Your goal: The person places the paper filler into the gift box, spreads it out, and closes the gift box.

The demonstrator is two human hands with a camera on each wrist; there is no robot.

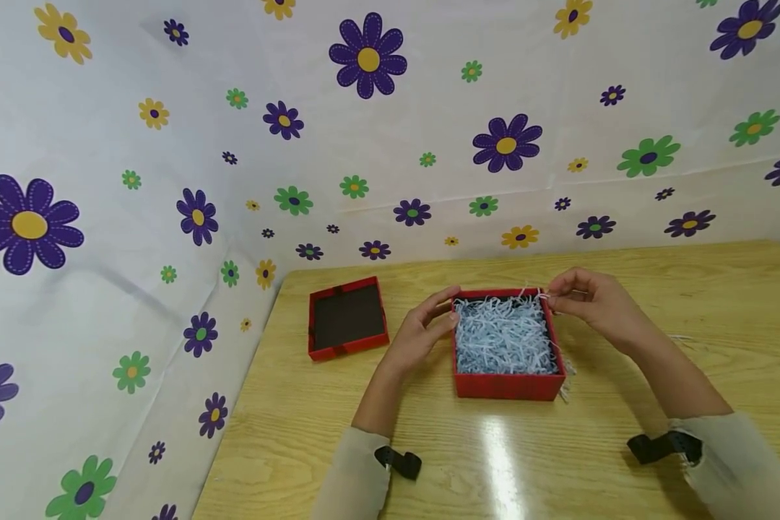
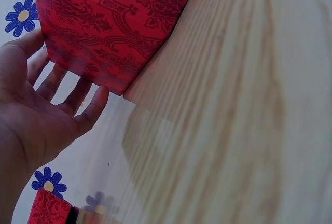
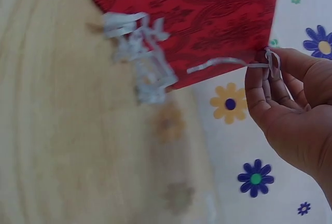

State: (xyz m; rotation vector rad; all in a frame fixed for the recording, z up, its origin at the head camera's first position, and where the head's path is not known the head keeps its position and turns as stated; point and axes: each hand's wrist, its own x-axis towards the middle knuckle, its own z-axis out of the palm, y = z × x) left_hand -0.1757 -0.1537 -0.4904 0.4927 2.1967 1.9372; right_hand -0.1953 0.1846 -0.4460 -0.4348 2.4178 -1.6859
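Note:
A red patterned gift box stands uncovered on the table, filled with pale blue shredded paper. My left hand holds the box at its far left corner; the thumb is at the left rim and the fingers reach round the far edge. In the left wrist view the patterned side wall shows beside those fingers. At the far right corner my right hand pinches a thin strand of shredded paper between thumb and fingertips. More loose shreds hang against the box's right wall.
The red lid lies with its dark inside facing up, left of the box. On the wooden table a stray strand lies behind my right forearm. A flower-printed white sheet rises behind and to the left.

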